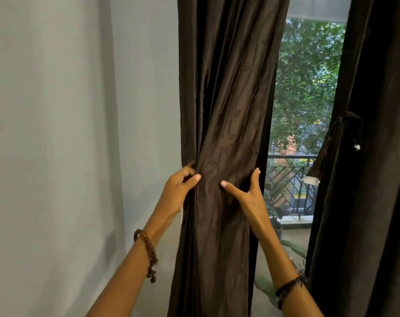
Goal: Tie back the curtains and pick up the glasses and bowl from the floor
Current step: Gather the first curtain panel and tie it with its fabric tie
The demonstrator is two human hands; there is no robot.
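Note:
A dark brown curtain (226, 99) hangs gathered in a bunch in the middle of the view. My left hand (180, 184) grips its left edge, fingers behind the fabric and thumb on the front. My right hand (247, 193) clasps its right side, thumb across the front and fingers wrapped round the edge. A second dark curtain (373, 156) hangs at the right, with a fabric tieback (334, 147) dangling from it. No glasses or bowl are in view.
A pale grey wall (68, 133) fills the left. Between the curtains a glass door (304, 110) shows a balcony railing (290, 186), trees and potted plants (274, 216).

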